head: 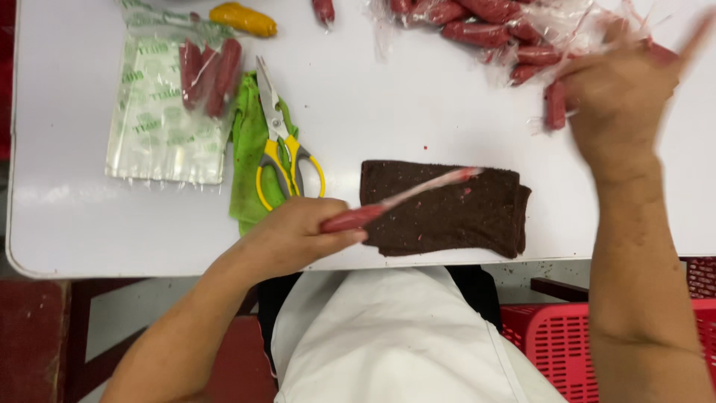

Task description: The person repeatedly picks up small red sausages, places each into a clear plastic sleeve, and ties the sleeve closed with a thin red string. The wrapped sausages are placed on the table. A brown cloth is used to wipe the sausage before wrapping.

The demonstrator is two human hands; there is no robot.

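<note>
My left hand (298, 233) grips the red handle of a knife (395, 200) whose blurred blade lies across a dark brown cloth (455, 216) at the table's near edge. My right hand (623, 101) is blurred at the far right, fingers spread, resting on a pile of red sausages (485, 30) in clear plastic wrap. One sausage (555, 106) lies just left of that hand. Whether the right hand holds anything is unclear.
Yellow-handled scissors (280, 149) lie on a green cloth (247, 149). A clear printed bag (160, 119) with a few sausages sits at the left, a yellow object (242, 19) behind it. A red plastic basket (567, 336) stands below the white table (373, 97).
</note>
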